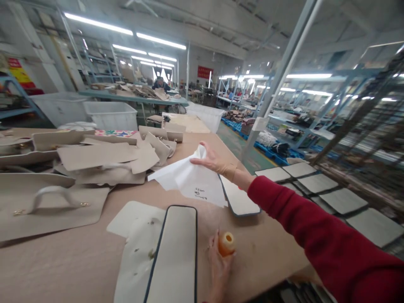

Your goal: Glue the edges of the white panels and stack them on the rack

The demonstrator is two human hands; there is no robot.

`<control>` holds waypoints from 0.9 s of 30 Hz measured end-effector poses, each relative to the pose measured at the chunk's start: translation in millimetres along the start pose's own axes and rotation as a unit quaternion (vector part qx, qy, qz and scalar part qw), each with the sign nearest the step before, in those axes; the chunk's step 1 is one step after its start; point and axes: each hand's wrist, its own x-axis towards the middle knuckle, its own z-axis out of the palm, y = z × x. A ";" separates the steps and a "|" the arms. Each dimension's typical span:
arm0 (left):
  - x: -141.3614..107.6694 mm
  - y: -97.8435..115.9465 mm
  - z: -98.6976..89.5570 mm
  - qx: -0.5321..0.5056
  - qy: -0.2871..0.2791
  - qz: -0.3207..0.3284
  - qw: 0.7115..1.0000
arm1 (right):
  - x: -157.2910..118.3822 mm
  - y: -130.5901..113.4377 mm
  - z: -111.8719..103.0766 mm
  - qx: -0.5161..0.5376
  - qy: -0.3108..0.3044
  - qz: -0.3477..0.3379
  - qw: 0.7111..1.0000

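Observation:
My right hand (212, 161), at the end of a red sleeve, pinches the raised edge of a thin white sheet (186, 174) bearing dark handwriting. The sheet slopes down to the table and partly covers a pale, dark-edged panel (241, 198). Lower down, my left hand (220, 261) is wrapped around an orange, roll-like thing (226, 244) with a pale ring and a hole on top. Left of that hand lies a long cream panel with dark edging (176, 248), overlapping a stained white piece (139, 240).
Beige bag pieces (104, 158), one with a handle (57, 195), are heaped on the table's left. Pale panels (318, 184) lie in rows on the right. A metal post (274, 92) rises beyond the table edge. White bins (110, 114) and a person (160, 84) are farther back.

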 end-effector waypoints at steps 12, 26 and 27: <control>-5.9 4.8 22.4 0.050 0.111 -0.075 0.990 | 2.4 35.6 -5.5 0.034 -0.064 -0.039 0.997; 1.3 -25.1 41.5 0.110 0.163 -0.108 0.974 | 6.6 49.2 14.9 0.048 -0.095 -0.070 0.992; 1.3 -25.2 43.1 0.106 0.171 -0.107 0.974 | 7.4 49.1 15.4 0.049 -0.095 -0.073 0.992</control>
